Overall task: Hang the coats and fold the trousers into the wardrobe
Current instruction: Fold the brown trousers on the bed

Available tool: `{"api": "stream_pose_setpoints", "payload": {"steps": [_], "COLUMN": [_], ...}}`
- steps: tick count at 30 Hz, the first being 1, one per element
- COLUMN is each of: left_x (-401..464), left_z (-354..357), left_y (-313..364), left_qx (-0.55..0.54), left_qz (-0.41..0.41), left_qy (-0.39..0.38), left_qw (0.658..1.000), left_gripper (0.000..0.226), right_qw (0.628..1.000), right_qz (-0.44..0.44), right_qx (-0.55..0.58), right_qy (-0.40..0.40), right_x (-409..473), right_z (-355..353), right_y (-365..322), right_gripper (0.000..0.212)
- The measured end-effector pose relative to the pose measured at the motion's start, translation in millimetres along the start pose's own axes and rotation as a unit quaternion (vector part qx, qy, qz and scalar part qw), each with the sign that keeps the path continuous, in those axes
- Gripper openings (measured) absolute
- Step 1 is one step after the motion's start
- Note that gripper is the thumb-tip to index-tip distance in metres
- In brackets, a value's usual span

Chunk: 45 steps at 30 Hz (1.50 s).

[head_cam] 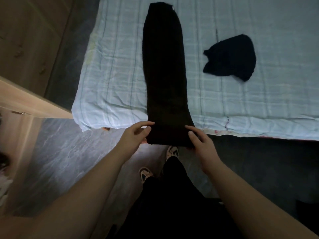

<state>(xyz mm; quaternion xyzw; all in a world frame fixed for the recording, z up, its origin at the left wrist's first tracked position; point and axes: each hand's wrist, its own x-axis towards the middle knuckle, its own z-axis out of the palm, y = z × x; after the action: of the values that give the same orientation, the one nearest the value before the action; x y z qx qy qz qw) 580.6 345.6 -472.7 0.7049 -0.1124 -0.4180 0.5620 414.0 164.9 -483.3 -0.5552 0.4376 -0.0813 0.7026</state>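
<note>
Long black trousers (pixel 164 71) lie flat on the pale checked bed (pixel 259 104). Left hand (pixel 136 133) and right hand (pixel 200 138) pinch the near end. Lift both corners together, keeping edges lined up.

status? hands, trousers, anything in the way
Left hand and right hand pinch trousers' near end. Trousers flat along bed. Second dark garment apart, not obstructing.
</note>
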Motion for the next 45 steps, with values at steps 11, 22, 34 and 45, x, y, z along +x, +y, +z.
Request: {"api": "stream_pose_setpoints", "payload": {"steps": [11,22,34,45], "left_x": [50,157,349,522], "left_z": [-27,-37,-47,-75], "left_y": [107,194,319,315], "left_qx": [0.083,0.169,0.077,0.011], "left_qz": [0.085,0.167,0.129,0.028], "left_qy": [0.010,0.103,0.153,0.160], "left_qw": [0.993,0.966,0.977,0.987], "left_gripper": [0.055,0.029,0.020,0.030], "right_qw": [0.994,0.951,0.962,0.982], "right_qz": [-0.105,-0.210,-0.190,-0.109], "right_qx": [-0.001,-0.202,-0.194,-0.155], "right_qy": [-0.041,0.105,0.016,0.009], "right_x": [45,146,352,516], "right_z": [20,34,65,89], "right_y": [-127,-211,-356,-369], "right_gripper": [0.061,0.015,0.029,0.029]}}
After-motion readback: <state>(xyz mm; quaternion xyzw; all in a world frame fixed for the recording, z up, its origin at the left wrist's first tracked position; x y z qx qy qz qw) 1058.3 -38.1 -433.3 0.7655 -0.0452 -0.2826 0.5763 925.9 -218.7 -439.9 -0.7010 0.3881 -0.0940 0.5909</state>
